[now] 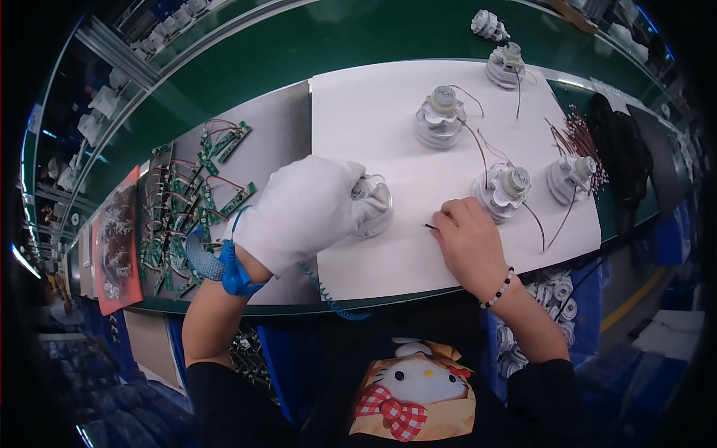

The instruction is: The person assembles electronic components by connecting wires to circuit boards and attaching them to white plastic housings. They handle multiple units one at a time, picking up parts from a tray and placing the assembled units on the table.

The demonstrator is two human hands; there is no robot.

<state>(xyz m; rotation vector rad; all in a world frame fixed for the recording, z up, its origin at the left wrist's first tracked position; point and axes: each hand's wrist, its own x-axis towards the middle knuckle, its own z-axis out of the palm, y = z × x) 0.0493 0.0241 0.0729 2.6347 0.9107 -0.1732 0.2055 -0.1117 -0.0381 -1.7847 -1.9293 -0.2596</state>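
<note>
My left hand (302, 205), in a white glove, is closed around a round white motor assembly (379, 222) standing on the white sheet (351, 276). The glove covers much of that assembly. A blue wrist strap (235, 275) with a coiled cord circles my left wrist. My bare right hand (470, 243) pinches a thin wire (429, 225), whose dark end sticks out left of the fingertips; the rest of it is hidden. Just behind the right hand stands another motor assembly (504, 196) with wires rising from it.
More motor assemblies (441, 123) stand farther back and to the right. Green circuit boards with wires (183, 201) cover the metal plate at left, beside a bag of small parts (118, 239). A wire bundle (579, 142) lies right. Below the table's front edge, a blue bin (590, 306) holds white parts.
</note>
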